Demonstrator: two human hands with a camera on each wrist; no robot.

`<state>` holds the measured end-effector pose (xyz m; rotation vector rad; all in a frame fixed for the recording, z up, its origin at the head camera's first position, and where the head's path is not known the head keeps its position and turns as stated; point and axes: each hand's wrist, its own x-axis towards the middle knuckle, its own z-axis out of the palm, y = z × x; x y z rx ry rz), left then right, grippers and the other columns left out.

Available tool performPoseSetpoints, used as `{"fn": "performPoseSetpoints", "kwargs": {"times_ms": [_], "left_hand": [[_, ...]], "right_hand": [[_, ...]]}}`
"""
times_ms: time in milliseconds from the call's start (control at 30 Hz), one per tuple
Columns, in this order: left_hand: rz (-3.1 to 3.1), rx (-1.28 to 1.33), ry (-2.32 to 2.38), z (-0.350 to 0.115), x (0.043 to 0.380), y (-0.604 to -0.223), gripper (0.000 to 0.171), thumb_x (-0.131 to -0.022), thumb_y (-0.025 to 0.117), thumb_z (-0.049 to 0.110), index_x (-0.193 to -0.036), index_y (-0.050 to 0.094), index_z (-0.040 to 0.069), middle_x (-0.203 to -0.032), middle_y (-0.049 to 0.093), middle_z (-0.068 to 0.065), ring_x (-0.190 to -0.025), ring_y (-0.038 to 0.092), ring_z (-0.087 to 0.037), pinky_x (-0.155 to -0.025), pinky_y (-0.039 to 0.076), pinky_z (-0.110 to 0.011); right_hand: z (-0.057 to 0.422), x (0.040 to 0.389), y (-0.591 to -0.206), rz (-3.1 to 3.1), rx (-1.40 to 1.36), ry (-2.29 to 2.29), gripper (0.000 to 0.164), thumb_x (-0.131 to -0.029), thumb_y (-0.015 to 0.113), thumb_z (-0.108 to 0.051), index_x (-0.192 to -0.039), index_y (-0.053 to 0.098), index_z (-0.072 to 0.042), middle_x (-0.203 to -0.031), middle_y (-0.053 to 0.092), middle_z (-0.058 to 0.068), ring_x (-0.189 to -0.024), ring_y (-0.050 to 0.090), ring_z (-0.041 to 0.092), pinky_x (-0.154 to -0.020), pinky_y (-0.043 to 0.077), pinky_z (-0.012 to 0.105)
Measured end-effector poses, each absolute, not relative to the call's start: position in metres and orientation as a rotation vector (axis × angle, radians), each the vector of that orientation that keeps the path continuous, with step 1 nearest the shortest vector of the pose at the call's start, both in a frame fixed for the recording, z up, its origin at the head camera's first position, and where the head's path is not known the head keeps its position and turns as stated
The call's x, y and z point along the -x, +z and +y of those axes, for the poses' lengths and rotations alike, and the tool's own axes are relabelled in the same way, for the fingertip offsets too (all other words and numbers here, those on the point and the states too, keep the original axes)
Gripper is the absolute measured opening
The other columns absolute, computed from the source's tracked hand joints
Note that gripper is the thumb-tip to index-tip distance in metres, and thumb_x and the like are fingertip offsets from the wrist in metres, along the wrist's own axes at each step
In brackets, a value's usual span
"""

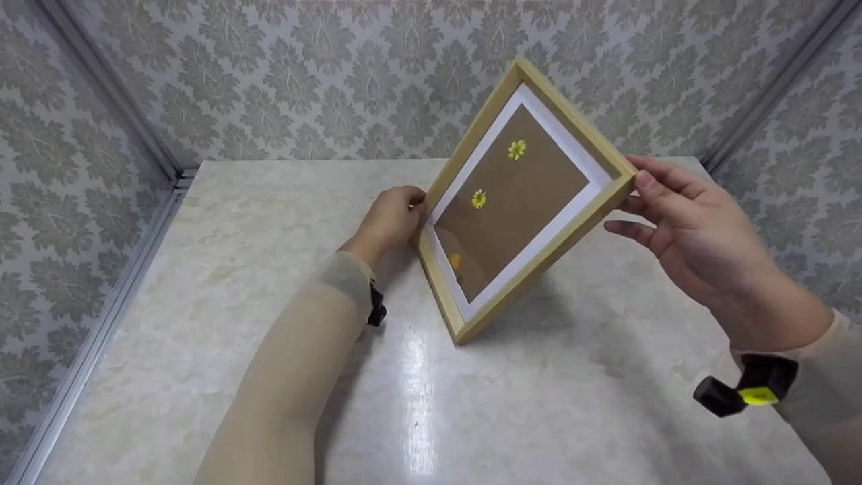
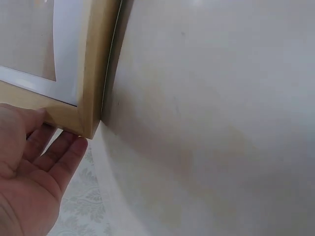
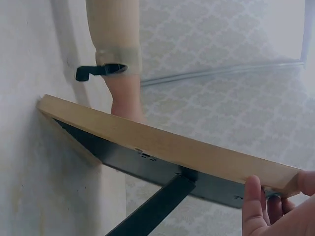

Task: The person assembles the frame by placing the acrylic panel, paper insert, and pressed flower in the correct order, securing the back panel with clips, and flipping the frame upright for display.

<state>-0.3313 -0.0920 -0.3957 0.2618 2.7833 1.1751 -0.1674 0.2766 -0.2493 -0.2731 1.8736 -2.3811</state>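
A light wooden picture frame (image 1: 545, 254) stands tilted over the tabletop, its lower edge down by the surface. Behind the glass, a white mat (image 1: 532, 248) borders a brown backing with two yellow flowers (image 1: 516, 149) and a small orange piece (image 1: 455, 261) low down. My left hand (image 2: 34, 167) pinches the frame near a lower corner, thumb on the front and fingers behind. At the raised right corner, my right hand (image 1: 700, 229) grips the frame between thumb and fingers. The right wrist view shows its dark back with a black support leg (image 3: 152, 209) sticking out.
The pale marbled table (image 1: 269, 222) spreads beneath both arms. Patterned walls (image 1: 323, 74) enclose it at the back and sides, with metal strips (image 1: 94, 357) along their joins. A black strapped device (image 1: 754, 387) sits on each wrist.
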Motion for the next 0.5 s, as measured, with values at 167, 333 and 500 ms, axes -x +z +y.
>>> {"fn": "performPoseSetpoints", "kwargs": {"times_ms": [167,333,500], "left_hand": [[2.812,-0.247,1.145,-0.099,0.315,-0.399,0.032,-0.118,0.059,0.017,-0.142,0.075,0.003,-0.145,0.076,-0.015,-0.123,0.076,-0.028,-0.101,0.067,-0.043],[2.842,-0.268,1.178,-0.104,0.302,-0.397,0.029,-0.115,0.063,0.015,-0.135,0.078,0.002,-0.138,0.079,-0.015,-0.117,0.075,-0.026,-0.099,0.066,-0.042],[2.813,-0.266,1.261,-0.113,0.286,-0.396,0.027,-0.113,0.065,0.013,-0.132,0.079,0.001,-0.137,0.079,-0.016,-0.119,0.076,-0.027,-0.101,0.066,-0.042]], "right_hand": [[0.289,0.182,-0.249,1.66,0.235,-2.45,0.029,-0.118,0.057,-0.012,-0.141,0.072,-0.002,-0.126,0.079,0.011,-0.113,0.077,0.025,-0.095,0.069,0.038],[0.299,0.2,-0.243,1.571,0.21,-2.501,0.023,-0.118,0.058,-0.013,-0.125,0.075,0.001,-0.124,0.079,0.012,-0.11,0.076,0.028,-0.095,0.069,0.039],[0.298,0.224,-0.235,1.656,0.073,-2.513,0.02,-0.116,0.063,-0.018,-0.122,0.076,-0.004,-0.123,0.079,0.007,-0.11,0.075,0.026,-0.092,0.067,0.036]]}}
